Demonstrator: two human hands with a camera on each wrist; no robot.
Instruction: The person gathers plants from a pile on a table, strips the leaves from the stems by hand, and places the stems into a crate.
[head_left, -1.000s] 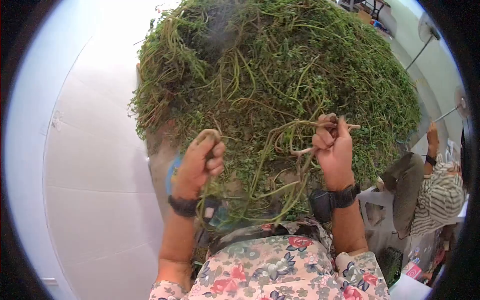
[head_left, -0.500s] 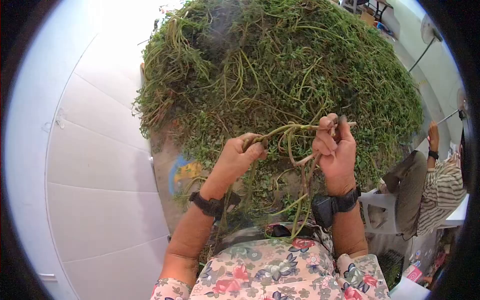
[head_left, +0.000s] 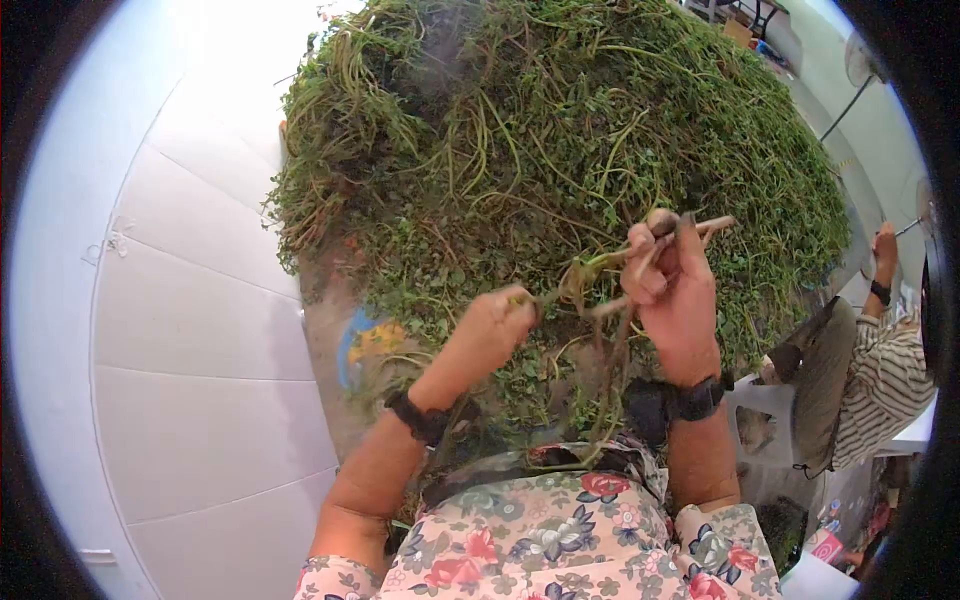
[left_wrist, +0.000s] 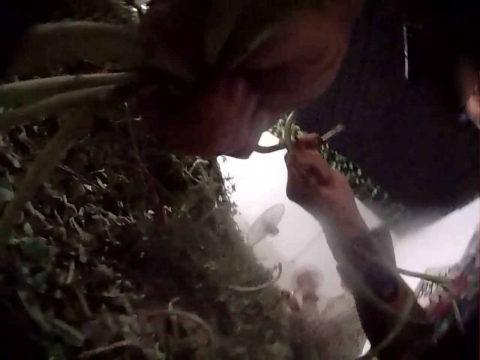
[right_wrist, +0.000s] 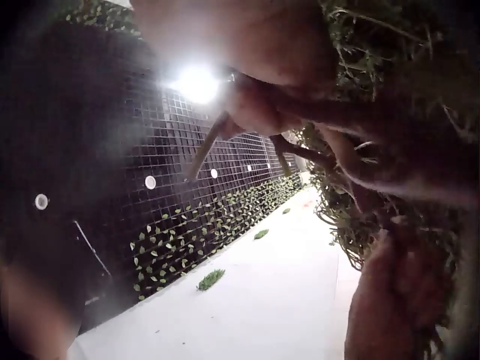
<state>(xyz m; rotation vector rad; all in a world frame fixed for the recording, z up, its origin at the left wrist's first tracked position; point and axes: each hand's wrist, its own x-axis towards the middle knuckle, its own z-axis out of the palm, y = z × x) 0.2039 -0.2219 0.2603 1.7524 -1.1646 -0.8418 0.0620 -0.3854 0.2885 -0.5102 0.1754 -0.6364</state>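
A bundle of long green and brown plant stems point(head_left: 590, 272) stretches between the two hands, over the near side of a large leafy heap. My right hand point(head_left: 668, 285) pinches the stems between thumb and fingers, and pale cut ends stick out past its fingertips. Curled around the other part is my left hand point(head_left: 492, 328), lower and to the left, blurred. In the left wrist view green stems point(left_wrist: 64, 91) run out from the left hand point(left_wrist: 255, 75). Brown stems point(right_wrist: 330, 112) cross close to the right hand point(right_wrist: 247, 45) in the right wrist view. Loose stem lengths hang toward the lap.
The heap of leafy green stems point(head_left: 560, 130) covers most of the surface ahead. A blue and yellow patch point(head_left: 370, 340) shows at its left edge. White wall panels point(head_left: 210, 350) stand left. At right another person in a striped top point(head_left: 880, 385) sits near a white chair point(head_left: 760, 420).
My left hand has moved right and up, from apart to close beside the right hand, onto the stems. The right hand has risen slightly, and the stem ends now tilt upward.
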